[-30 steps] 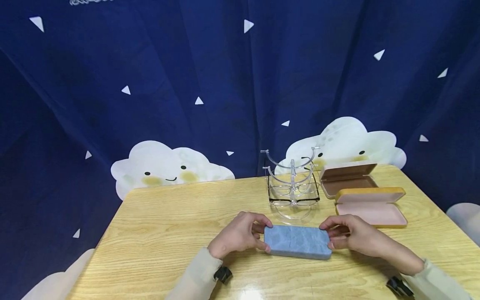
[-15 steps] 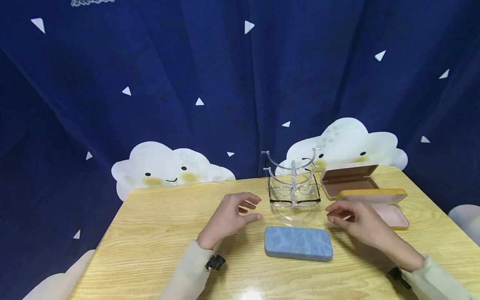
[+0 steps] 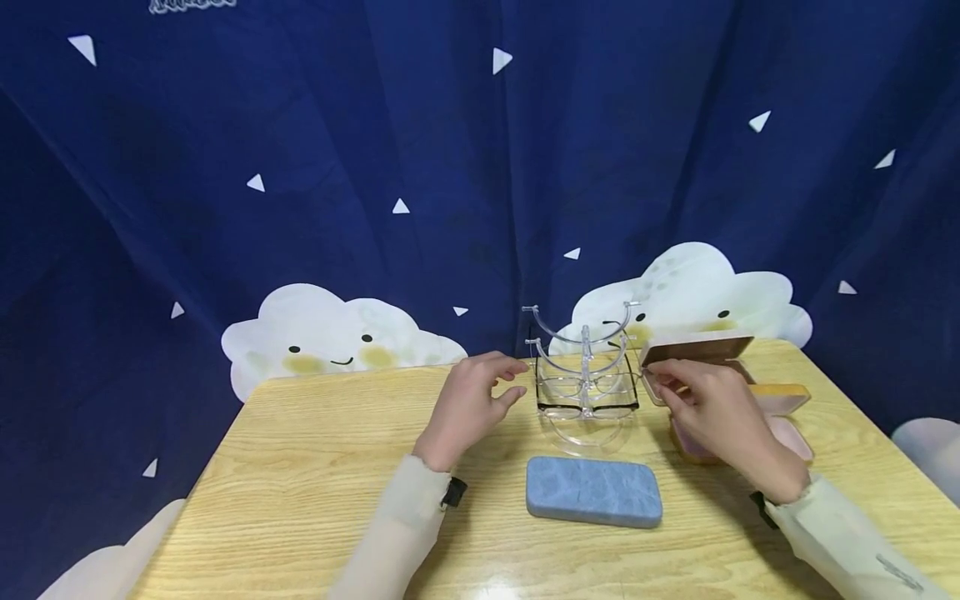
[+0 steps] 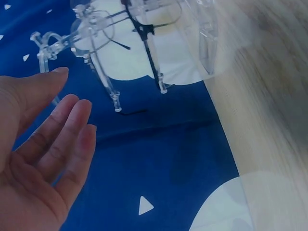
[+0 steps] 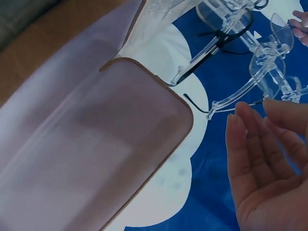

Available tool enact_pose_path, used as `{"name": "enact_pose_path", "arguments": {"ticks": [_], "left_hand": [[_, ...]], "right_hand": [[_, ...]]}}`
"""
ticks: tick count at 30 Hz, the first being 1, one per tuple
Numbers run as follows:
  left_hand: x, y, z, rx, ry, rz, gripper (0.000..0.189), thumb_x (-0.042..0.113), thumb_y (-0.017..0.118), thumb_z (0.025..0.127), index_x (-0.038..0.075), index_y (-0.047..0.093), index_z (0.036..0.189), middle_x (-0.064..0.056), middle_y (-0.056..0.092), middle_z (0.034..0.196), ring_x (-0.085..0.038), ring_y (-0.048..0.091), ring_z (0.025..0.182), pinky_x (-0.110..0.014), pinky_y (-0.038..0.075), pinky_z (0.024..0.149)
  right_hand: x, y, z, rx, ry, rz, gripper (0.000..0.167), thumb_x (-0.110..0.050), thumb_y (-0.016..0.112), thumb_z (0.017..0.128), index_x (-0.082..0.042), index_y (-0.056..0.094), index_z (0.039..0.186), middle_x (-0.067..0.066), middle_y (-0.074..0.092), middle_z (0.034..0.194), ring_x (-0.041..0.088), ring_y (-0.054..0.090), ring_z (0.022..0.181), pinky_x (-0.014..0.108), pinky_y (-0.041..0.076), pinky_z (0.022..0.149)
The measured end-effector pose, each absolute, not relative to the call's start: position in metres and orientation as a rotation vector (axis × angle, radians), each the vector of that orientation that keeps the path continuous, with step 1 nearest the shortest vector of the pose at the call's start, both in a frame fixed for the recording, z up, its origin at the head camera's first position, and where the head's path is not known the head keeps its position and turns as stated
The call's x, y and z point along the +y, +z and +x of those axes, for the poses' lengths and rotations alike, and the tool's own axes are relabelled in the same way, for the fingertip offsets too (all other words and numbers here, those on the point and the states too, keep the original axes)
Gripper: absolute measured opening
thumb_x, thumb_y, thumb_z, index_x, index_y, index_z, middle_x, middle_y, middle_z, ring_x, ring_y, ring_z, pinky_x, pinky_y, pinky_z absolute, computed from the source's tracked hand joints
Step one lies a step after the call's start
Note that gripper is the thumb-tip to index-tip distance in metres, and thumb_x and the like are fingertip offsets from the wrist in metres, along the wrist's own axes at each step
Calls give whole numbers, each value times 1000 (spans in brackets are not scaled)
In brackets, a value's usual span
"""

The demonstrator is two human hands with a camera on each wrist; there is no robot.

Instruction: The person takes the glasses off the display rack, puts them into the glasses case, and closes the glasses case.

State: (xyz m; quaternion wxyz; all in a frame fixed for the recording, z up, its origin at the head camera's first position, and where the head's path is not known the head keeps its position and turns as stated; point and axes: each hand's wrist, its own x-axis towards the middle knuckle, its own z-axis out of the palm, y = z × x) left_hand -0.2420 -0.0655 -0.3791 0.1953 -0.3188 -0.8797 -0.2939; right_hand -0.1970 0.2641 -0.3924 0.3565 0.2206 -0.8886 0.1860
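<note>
A clear tiered glasses stand [image 3: 587,333] stands between the hands. It bears black-rimmed glasses [image 3: 558,407] low down and thin wire-rimmed glasses [image 3: 561,385] just above them. My left hand [image 3: 467,408] is raised at the stand's left side, thumb apart from the bent fingers and nothing held. On the other side, my right hand [image 3: 723,417] has its fingertips close to the end of a stand arm. In the right wrist view, thumb and fingers of that right hand [image 5: 269,168] are slightly parted near a temple tip. Nearer the body lies a closed blue glasses case [image 3: 592,493].
Behind the right hand, an open glasses case with brown lining [image 3: 693,346] stands at the back. An open yellow case [image 3: 786,393] with pink lining is partly hidden by that hand. A blue curtain [image 3: 337,167] hangs behind the wooden table [image 3: 315,450].
Both hands have let go of the blue case's ends and moved up and away to either side of the glasses stand. The case stays on the table.
</note>
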Motion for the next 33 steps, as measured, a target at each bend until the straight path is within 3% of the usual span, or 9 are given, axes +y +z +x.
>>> {"name": "enact_pose_path", "arguments": {"ticks": [2, 5, 9, 16, 22, 28, 33], "left_hand": [[-63, -381, -245, -2472, -778, -888, 26, 14, 85, 87, 15, 80, 113, 2, 79, 104, -15, 75, 91, -29, 60, 76], [-58, -382, -249, -2488, -745, -892, 26, 13, 84, 88, 16, 80, 113, 1, 80, 103, -13, 75, 90, -30, 60, 76], [-53, -384, -257, -2490, -737, -921, 24, 9, 83, 87, 16, 81, 110, -1, 80, 100, -13, 75, 87, -30, 60, 76], [-48, -389, -262, -2490, -737, -943, 16, 6, 81, 88, 17, 83, 99, 4, 80, 93, -7, 73, 81, -25, 59, 74], [-45, -391, -260, -2477, -744, -963, 12, 7, 80, 90, 16, 83, 96, 5, 79, 91, -8, 71, 77, -23, 58, 71], [-43, -392, -262, -2472, -752, -982, 13, 5, 79, 90, 15, 83, 97, 5, 80, 95, -9, 74, 83, -21, 60, 76], [-44, -391, -262, -2439, -796, -993, 11, 6, 79, 91, 14, 84, 96, 4, 81, 93, -9, 74, 82, -20, 61, 76]], "right_hand": [[263, -393, -202, -2279, 449, 574, 29, 6, 82, 76, -11, 79, 99, 3, 79, 88, 10, 66, 61, 28, 54, 55], [264, -394, -208, -2263, 419, 594, 28, 6, 81, 75, -12, 80, 96, -2, 75, 80, 5, 54, 61, 25, 46, 54], [267, -395, -214, -2272, 421, 625, 32, 9, 82, 72, -13, 81, 96, -4, 74, 78, 3, 53, 62, 23, 45, 55], [263, -400, -218, -2276, 426, 657, 29, 9, 82, 74, -10, 81, 95, -4, 70, 73, 2, 47, 60, 24, 42, 53], [258, -402, -219, -2258, 432, 635, 23, 8, 83, 75, -9, 80, 90, -2, 72, 73, 3, 52, 59, 28, 47, 53], [257, -401, -219, -2235, 452, 607, 23, 8, 84, 74, -9, 80, 88, 3, 77, 77, 9, 64, 60, 33, 53, 53], [258, -400, -219, -2216, 446, 614, 22, 7, 86, 74, -9, 81, 89, 3, 78, 77, 10, 66, 59, 31, 54, 53]]}}
